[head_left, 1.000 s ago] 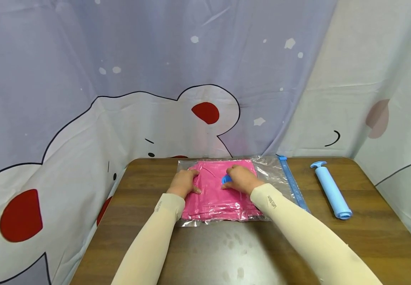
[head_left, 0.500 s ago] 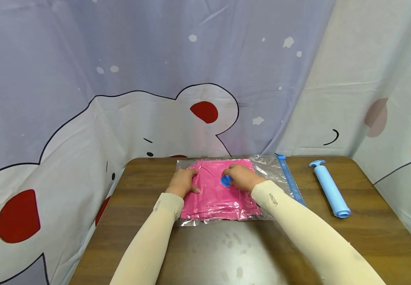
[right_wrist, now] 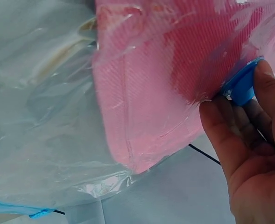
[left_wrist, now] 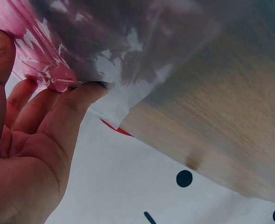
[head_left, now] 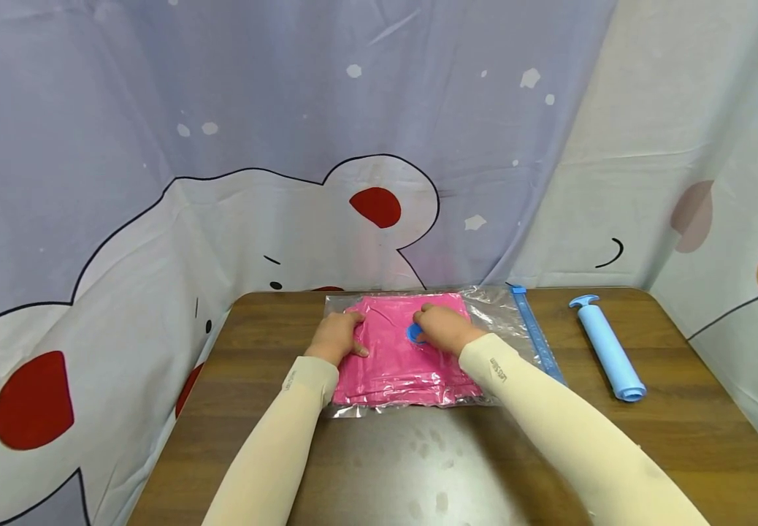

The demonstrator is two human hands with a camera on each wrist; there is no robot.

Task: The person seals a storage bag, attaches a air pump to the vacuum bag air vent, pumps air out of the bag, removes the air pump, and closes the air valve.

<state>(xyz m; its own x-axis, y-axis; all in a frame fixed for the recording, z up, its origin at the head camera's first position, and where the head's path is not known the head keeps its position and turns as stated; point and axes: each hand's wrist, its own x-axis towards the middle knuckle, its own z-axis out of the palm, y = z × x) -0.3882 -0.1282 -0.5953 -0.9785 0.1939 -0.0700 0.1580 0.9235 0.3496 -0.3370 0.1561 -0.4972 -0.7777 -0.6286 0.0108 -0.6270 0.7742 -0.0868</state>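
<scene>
A clear vacuum storage bag (head_left: 500,310) lies flat on the table, with folded pink cloth (head_left: 388,369) inside. On its upper face is a round blue valve cap (head_left: 413,334), which the thumb and fingers of my right hand (head_left: 448,329) pinch. The right wrist view shows the thumb against the blue cap (right_wrist: 243,86), with fingertips at its edge on the film. My left hand (head_left: 336,337) rests at the bag's left side, thumb and fingers spread apart. In the left wrist view its loosely bent fingers (left_wrist: 58,116) touch the film beside the cloth.
A blue slider strip (head_left: 537,332) runs along the bag's right edge. Farther right lies a light-blue hand pump (head_left: 609,351) with a T-shaped handle. Beyond the wooden table (head_left: 274,329), a printed curtain (head_left: 274,226) hangs close along the back and sides.
My right fingers have shifted about the blue cap, uncovering more of it half a second ago and covering part of it again now. The left hand stays put on the bag.
</scene>
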